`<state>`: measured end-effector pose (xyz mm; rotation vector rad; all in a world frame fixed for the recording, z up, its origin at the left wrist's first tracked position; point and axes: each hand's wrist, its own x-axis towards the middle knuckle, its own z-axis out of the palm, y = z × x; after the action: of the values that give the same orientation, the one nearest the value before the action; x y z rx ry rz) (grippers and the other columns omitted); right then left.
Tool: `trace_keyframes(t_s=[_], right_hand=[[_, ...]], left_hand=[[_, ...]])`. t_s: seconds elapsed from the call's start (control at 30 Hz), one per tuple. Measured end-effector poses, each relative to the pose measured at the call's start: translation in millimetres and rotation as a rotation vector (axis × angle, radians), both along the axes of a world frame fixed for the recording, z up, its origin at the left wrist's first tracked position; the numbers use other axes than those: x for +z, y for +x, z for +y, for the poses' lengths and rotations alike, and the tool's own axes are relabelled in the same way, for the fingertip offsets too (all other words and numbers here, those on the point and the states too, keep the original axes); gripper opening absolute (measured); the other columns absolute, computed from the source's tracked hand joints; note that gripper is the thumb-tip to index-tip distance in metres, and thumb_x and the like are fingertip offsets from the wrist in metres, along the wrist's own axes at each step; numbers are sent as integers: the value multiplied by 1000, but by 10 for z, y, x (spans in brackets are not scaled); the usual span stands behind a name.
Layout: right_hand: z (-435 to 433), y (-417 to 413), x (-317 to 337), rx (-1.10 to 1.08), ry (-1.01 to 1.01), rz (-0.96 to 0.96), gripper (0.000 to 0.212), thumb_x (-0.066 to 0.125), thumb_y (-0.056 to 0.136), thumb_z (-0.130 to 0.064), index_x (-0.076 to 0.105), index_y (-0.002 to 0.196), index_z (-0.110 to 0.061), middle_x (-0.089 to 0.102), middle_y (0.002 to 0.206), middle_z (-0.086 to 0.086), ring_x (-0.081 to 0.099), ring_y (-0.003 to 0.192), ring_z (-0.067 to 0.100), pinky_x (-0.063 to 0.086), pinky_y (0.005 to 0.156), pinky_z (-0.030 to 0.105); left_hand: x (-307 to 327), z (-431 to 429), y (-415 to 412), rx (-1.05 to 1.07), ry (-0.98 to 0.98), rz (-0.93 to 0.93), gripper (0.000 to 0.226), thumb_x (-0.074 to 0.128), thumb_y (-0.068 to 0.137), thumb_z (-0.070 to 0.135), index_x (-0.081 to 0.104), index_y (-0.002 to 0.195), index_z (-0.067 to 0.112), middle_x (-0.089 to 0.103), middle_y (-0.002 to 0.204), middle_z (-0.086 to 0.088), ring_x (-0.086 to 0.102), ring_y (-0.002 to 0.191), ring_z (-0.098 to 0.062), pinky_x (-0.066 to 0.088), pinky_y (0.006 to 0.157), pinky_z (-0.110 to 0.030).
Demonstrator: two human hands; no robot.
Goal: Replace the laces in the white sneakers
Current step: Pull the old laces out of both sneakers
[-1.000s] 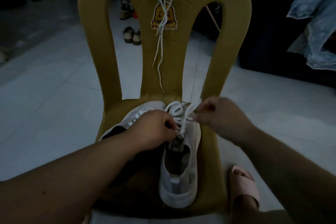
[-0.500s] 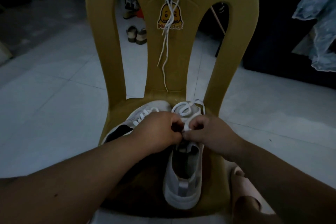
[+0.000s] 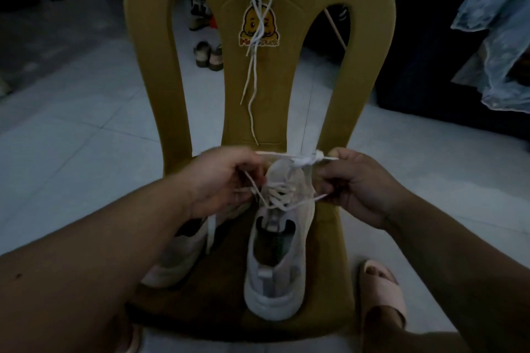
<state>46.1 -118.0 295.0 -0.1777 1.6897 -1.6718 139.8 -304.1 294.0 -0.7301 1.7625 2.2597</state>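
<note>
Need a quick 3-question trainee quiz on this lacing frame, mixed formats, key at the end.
1. True or false: both white sneakers sit on the chair seat.
2. Which hand pinches the lace near its knot? A) left hand B) right hand
3. Fill in: spare laces hang over the chair's ____.

Key: 1 true, the right sneaker and left sneaker; 2 B; 3 backrest.

This is a dim room in a home. The floor (image 3: pixel 71 129) is laid with pale square tiles. A mustard plastic chair (image 3: pixel 370 46) carries a cartoon duck sticker (image 3: pixel 259 26) on its back. Sandals (image 3: pixel 208 55) sit on the tiles beyond the chair, and denim clothing (image 3: pixel 499 34) hangs at the right. A foot in a pink slipper (image 3: pixel 384 286) rests on the floor.
</note>
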Motion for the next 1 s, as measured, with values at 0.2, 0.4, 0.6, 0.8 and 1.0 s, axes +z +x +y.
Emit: trace_keyframes(t_s=[0.2, 0.4, 0.6, 0.8, 1.0], right_hand=[[217, -223, 69, -381, 10, -22, 16, 52, 91, -8, 51, 77, -15, 34, 47, -5, 35, 43, 9, 37, 55, 29], [484, -408, 61, -367, 436, 85, 8, 55, 93, -13, 56, 85, -10, 44, 54, 2, 41, 45, 12, 38, 50, 27], [320, -196, 62, 228, 1236, 771, 33, 58, 90, -43, 63, 105, -14, 63, 93, 2, 57, 77, 14, 43, 67, 28], [-229, 262, -3, 515, 807, 767, 38, 72, 74, -53, 55, 101, -34, 53, 86, -13, 52, 76, 2, 38, 57, 19], [-254, 286, -202, 560, 808, 735, 49, 77, 72, -33, 51, 112, -25, 52, 87, -10, 53, 78, 7, 41, 56, 20]], left_hand=[[157, -376, 37, 296, 232, 133, 27, 57, 77, 26, 46, 53, 22, 37, 45, 7, 50, 56, -12, 43, 67, -30], [105, -713, 119, 293, -338, 15, 24, 56, 93, 27, 56, 71, 18, 49, 54, 1, 48, 58, -16, 40, 67, -32], [-32, -515, 166, -35, -1328, -150, 61, 67, 75, 54, 51, 123, 21, 47, 126, -10, 55, 97, -21, 46, 78, -31], [-106, 100, 36, -464, -1297, -99, 16, 68, 81, 43, 58, 86, 31, 58, 80, 10, 54, 75, -2, 41, 64, -21], [-420, 155, -46, -550, -1386, -115, 11, 58, 87, 34, 54, 89, 25, 59, 81, 6, 52, 70, -6, 35, 55, -18]])
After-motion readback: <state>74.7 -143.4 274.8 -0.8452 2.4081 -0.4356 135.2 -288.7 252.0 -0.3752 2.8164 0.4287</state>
